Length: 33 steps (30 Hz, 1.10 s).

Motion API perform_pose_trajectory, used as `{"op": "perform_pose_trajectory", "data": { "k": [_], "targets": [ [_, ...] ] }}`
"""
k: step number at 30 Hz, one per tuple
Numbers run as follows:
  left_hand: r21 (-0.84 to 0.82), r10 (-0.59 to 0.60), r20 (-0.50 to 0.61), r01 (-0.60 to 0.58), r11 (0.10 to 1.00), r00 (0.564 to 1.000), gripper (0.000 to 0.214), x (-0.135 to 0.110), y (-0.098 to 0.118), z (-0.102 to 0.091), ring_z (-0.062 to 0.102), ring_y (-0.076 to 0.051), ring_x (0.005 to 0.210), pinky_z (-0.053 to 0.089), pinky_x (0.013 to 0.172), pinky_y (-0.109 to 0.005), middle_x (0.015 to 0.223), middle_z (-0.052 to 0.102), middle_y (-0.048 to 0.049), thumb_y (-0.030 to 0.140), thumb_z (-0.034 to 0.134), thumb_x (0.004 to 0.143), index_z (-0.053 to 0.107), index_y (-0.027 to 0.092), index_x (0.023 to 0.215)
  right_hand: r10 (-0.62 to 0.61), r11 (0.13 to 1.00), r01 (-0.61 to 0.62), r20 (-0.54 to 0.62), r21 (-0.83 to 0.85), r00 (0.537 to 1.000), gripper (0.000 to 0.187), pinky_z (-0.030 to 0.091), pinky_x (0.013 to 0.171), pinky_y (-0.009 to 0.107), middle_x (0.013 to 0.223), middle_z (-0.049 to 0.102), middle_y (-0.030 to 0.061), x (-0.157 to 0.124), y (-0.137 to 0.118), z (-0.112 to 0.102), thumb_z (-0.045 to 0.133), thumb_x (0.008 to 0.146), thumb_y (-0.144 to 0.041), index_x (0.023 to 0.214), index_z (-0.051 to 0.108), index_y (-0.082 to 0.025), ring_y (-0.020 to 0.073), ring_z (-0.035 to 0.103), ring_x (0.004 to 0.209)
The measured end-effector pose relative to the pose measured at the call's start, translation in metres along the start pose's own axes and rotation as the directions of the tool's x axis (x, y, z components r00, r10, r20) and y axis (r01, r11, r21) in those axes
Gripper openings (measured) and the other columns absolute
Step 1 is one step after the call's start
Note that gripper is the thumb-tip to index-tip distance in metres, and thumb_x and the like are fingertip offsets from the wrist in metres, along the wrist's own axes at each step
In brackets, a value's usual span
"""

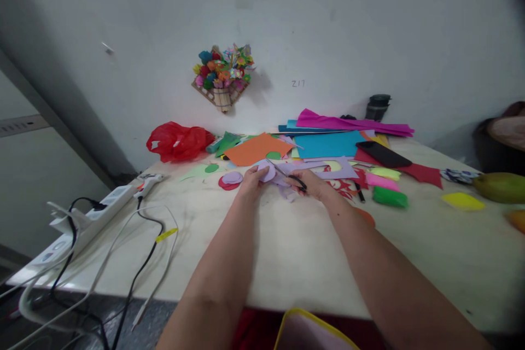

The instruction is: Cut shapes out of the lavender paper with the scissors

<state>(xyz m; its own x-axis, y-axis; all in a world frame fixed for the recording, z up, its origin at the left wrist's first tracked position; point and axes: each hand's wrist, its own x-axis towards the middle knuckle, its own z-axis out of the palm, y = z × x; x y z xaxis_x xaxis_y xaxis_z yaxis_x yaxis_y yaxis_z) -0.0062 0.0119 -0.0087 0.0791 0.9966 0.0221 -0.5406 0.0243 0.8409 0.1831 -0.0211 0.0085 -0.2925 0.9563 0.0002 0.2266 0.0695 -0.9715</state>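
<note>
My left hand [252, 179] pinches a small lilac paper piece [268, 173] over the middle of the pale table [287, 251]. My right hand [310, 183] grips black-handled scissors [292, 177], whose blades point up-left into that lilac paper. Both hands are closed. Lilac scraps [285, 191] lie just below the hands. A lilac circle on a red circle [230, 180] lies to the left of my left hand.
Sheets of orange [256, 149], blue [326, 144] and magenta paper [353, 122] lie behind the hands, with a black phone [383, 154]. A red bag [178, 141] sits at the left, a power strip with cables [92, 219] at the left edge. Green clay [389, 197] and fruit [500, 187] sit at the right.
</note>
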Motion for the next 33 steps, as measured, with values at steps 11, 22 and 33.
{"op": "perform_pose_trajectory", "data": {
  "k": [11, 22, 33],
  "targets": [
    [-0.008, -0.012, -0.024, 0.012, 1.0, 1.0, 0.014, 0.0017, -0.0001, -0.0009, 0.075, -0.02, 0.069, 0.064, 0.078, -0.032, 0.079, 0.077, -0.0111, 0.007, 0.079, 0.074, 0.071, 0.007, 0.085, 0.01, 1.0, -0.01, 0.0, -0.002, 1.0, 0.04, 0.023, 0.038, 0.021, 0.046, 0.05, -0.0052, -0.0006, 0.0009, -0.0019, 0.081, 0.065, -0.047, 0.063, 0.054, -0.018, 0.0058, 0.038, 0.036],
    [-0.012, -0.05, -0.023, 0.05, 0.999, 0.998, 0.014, -0.0058, 0.0054, 0.0065, 0.077, -0.023, 0.073, 0.064, 0.082, -0.035, 0.083, 0.078, -0.014, 0.001, 0.076, 0.074, 0.071, 0.005, 0.086, 0.088, 0.994, -0.088, 0.004, 0.057, 0.996, 0.036, 0.024, 0.036, 0.021, 0.044, 0.052, -0.0044, -0.003, -0.0034, 0.0005, 0.075, 0.073, -0.047, 0.066, 0.054, -0.019, 0.0069, 0.039, 0.035],
    [0.004, -0.062, -0.014, 0.062, 0.998, 0.998, 0.018, -0.0068, 0.0048, 0.0073, 0.078, -0.024, 0.072, 0.065, 0.077, -0.033, 0.08, 0.078, -0.0137, 0.003, 0.078, 0.073, 0.071, 0.006, 0.089, 0.023, 0.998, -0.023, 0.001, 0.055, 1.0, 0.037, 0.029, 0.037, 0.022, 0.045, 0.051, -0.0044, -0.0048, -0.0039, 0.0029, 0.076, 0.07, -0.048, 0.063, 0.053, -0.02, 0.0077, 0.039, 0.038]
  ]
}}
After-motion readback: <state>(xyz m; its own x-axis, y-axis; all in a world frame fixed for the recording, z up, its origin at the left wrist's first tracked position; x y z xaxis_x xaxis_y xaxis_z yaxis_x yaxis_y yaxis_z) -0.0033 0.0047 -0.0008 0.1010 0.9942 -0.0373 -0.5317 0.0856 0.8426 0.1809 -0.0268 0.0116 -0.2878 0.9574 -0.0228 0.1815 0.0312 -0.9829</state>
